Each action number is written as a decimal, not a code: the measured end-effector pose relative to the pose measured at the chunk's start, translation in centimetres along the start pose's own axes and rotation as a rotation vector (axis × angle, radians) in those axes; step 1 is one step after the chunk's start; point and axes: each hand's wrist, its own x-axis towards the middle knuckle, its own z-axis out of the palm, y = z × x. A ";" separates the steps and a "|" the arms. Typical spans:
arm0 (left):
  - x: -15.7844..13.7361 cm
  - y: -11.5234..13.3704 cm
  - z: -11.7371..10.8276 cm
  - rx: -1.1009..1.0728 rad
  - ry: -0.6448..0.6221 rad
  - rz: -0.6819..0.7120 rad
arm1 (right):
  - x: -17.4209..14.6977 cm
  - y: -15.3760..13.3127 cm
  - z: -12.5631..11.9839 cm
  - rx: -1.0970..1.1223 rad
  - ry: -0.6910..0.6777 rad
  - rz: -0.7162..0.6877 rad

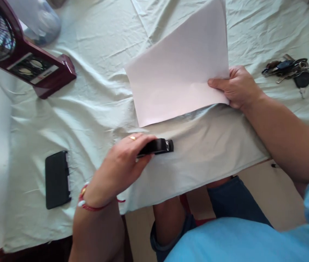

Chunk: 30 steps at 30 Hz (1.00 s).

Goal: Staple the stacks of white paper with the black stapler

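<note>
My left hand (pixel 127 156) is wrapped round a black stapler (pixel 158 146), whose front end points right, low over the cloth near the table's front edge. Its rear part is hidden under my fingers. White paper (pixel 179 69) is pinched at its right edge by my right hand (pixel 239 87), thumb on top and fingers underneath. The paper's left part slants over the cloth, with its near edge just beyond the stapler. Whether it is one sheet or more, I cannot tell.
A pale green cloth (pixel 97 98) with wrinkles covers the table. At the left lies a black phone-like case (pixel 57 180). A dark red racket-shaped object (pixel 45 69) and a translucent container (pixel 42 22) stand at the upper left. Keys (pixel 289 69) lie at the right.
</note>
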 end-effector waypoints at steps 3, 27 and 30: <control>-0.3 -1.7 -1.8 -0.069 0.241 -0.205 | -0.2 -0.1 0.1 -0.003 -0.008 0.008; 1.6 -8.2 3.1 -0.142 0.568 -0.419 | 1.1 0.9 -1.0 0.058 0.111 -0.076; 1.7 -8.0 3.2 -0.141 0.569 -0.425 | 0.9 0.7 -0.8 0.066 0.090 -0.063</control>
